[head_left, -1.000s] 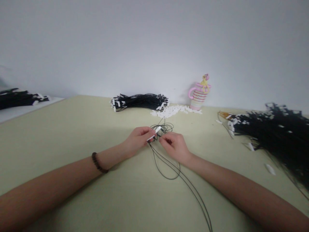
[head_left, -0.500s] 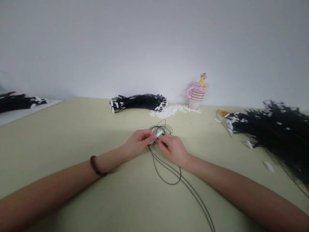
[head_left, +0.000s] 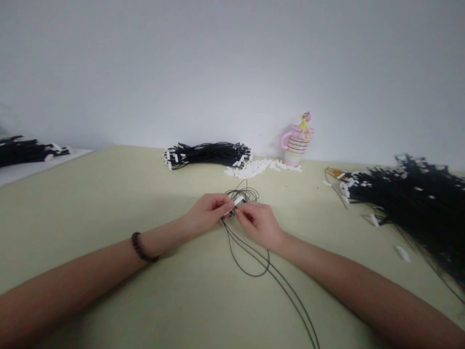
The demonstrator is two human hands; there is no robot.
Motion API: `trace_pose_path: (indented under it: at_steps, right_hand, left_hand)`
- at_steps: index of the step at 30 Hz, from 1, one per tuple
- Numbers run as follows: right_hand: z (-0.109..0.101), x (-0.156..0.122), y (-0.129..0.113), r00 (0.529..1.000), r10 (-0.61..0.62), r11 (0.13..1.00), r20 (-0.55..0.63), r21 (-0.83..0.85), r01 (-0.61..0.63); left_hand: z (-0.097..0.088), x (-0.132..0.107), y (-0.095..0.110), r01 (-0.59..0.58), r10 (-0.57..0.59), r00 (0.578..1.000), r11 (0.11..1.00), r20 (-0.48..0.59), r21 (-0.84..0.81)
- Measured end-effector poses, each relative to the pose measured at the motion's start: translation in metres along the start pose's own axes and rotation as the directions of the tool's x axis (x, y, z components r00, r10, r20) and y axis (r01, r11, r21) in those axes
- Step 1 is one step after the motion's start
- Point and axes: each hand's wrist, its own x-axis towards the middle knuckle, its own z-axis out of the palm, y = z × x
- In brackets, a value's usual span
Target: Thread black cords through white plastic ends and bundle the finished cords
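My left hand point(head_left: 209, 211), with a dark beaded bracelet point(head_left: 140, 248) on the wrist, pinches a small white connector piece point(head_left: 239, 199) between thumb and fingers. Close against it, my right hand point(head_left: 259, 220) has its thumb and index finger pinched on a thin black wire at the connector's near end; the very tip is too small to make out. Thin black wire point(head_left: 250, 275) hangs in a loop below the hands, and two strands run toward the lower right. More loose coils point(head_left: 251, 193) of wire lie just behind the fingers.
A bundle of black wires with white ends point(head_left: 210, 154) lies by the wall. Beside it are a heap of small white pieces point(head_left: 254, 168) and a striped pink cup point(head_left: 296, 148). A large wire pile point(head_left: 417, 203) covers the right side; another bundle point(head_left: 29, 151) lies far left.
Both hands keep nearly the same pinch at the white connector. The right fingertips sit slightly closer to the left ones, and the hanging wire has shifted a little left.
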Motion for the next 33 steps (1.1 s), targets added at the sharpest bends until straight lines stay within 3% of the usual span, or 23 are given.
trace_pose_path:
  at_steps: [3,6,8,11,13,16,19,22,25,28,31,33]
  right_hand:
    - [0.001,0.004,0.004,0.992,0.125,0.967,-0.018,0.224,-0.117]
    - [0.000,0.008,0.010,0.955,0.296,0.838,0.024,0.474,-0.272]
    - [-0.003,0.009,0.015,0.925,0.354,0.703,0.136,0.614,-0.359]
    - [-0.010,0.009,0.022,0.893,0.284,0.542,0.348,0.710,-0.449]
    - [-0.017,0.009,0.025,0.886,0.208,0.544,0.414,0.704,-0.456]
    - [-0.027,0.009,0.023,0.872,0.063,0.624,0.486,0.662,-0.414]
    - [-0.035,0.010,0.019,0.767,-0.110,0.694,0.632,0.601,-0.396]
    - [-0.037,0.010,0.015,0.677,-0.087,0.724,0.730,0.513,-0.461]
    - [-0.036,0.010,0.011,0.695,0.004,0.625,0.719,0.541,-0.563]
    - [-0.034,0.010,0.011,0.772,0.068,0.475,0.632,0.660,-0.583]
    - [-0.033,0.011,0.021,0.832,0.140,0.298,0.537,0.779,-0.552]
    - [-0.033,0.014,0.031,0.833,0.197,0.185,0.518,0.814,-0.550]
  left_hand:
    - [-0.008,0.002,0.006,0.008,-0.008,1.000,1.000,-0.001,-0.027]
    - [-0.017,0.003,0.010,0.021,-0.023,0.999,0.996,-0.032,-0.087]
    - [-0.021,0.004,0.012,0.031,-0.038,0.998,0.992,-0.057,-0.126]
    - [-0.027,0.004,0.015,0.021,-0.033,0.997,0.987,-0.074,-0.158]
    - [-0.032,0.003,0.018,-0.003,-0.008,0.998,0.985,-0.065,-0.170]
    - [-0.041,0.001,0.023,-0.051,0.047,0.999,0.981,-0.027,-0.186]
    - [-0.048,-0.006,0.033,-0.092,0.103,0.994,0.978,0.047,-0.186]
    - [-0.051,-0.016,0.045,-0.131,0.165,0.969,0.975,0.185,-0.180]
    - [-0.051,-0.027,0.059,-0.152,0.201,0.927,0.973,0.317,-0.174]
    - [-0.048,-0.032,0.068,-0.128,0.164,0.894,0.985,0.416,-0.113]
    - [-0.041,-0.030,0.067,-0.119,0.125,0.862,0.992,0.491,-0.043]
    - [-0.034,-0.026,0.059,-0.159,0.138,0.842,0.987,0.522,-0.005]
